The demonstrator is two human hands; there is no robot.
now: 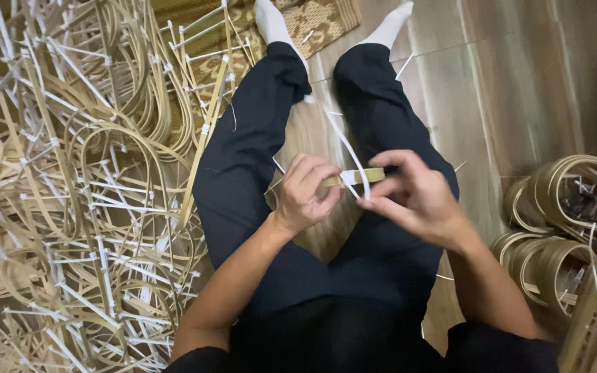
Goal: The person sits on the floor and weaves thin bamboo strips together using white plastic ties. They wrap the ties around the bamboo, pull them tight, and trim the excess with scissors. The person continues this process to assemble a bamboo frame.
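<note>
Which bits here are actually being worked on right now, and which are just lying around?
In hand:
left hand
right hand
thin tan bamboo strip
white plastic tie

Lying about:
pile of tied bamboo frames
stack of round bamboo hoops
patterned woven mat

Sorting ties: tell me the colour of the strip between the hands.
White strip, clearest in the head view.

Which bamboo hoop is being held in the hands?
The small one between both hands, with a white strip on it. The others lie in piles on the floor.
</note>
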